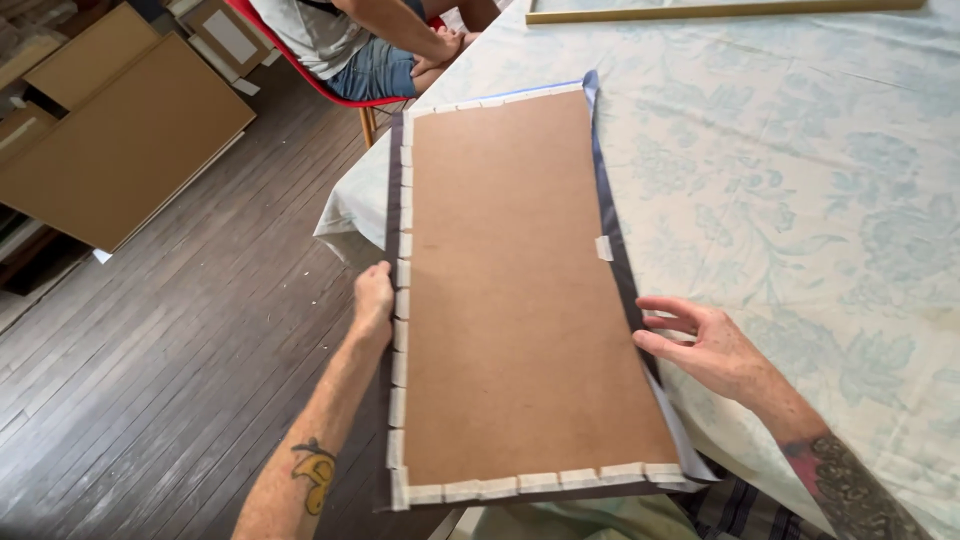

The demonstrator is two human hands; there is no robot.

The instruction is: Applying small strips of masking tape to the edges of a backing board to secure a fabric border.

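Observation:
A long brown backing board (515, 290) lies face down on the cloth-covered table (800, 200), its near end sticking out past the table's edge. Pieces of pale tape (401, 300) line its left, near and far edges, over a dark fabric border (612, 215). One lone tape piece (604, 248) sits on the right edge. My left hand (373, 300) grips the board's left edge. My right hand (700, 345) rests with spread fingers against the right edge, fingertips touching the dark border.
A person sits on a red chair (335, 85) at the table's far left corner, hands on lap. Large brown boards (120, 140) lean at the left over the wooden floor (170, 360). A gold-edged frame (720, 10) lies on the far side of the table.

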